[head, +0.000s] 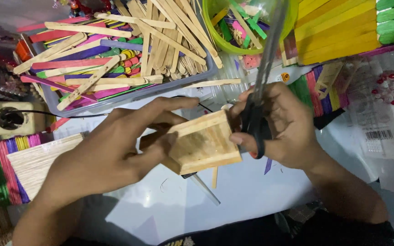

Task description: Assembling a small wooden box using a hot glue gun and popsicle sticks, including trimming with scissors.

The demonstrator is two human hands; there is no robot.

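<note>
A small square box of glued plain wooden sticks [204,142] is held between both hands above a white work surface [233,191]. My left hand [110,150] grips its left side, thumb under the near corner and fingers stretched along the far edge. My right hand [281,125] touches the box's right edge with its fingertips while holding black-handled scissors [257,109], whose blades point up and away, blurred.
A grey tray [128,93] of plain and coloured craft sticks lies behind the hands. A green bowl [215,41] with coloured sticks, stacked yellow sticks [334,32] and green sticks sit at the back right. A socket strip [5,118] and stick bundles are at left.
</note>
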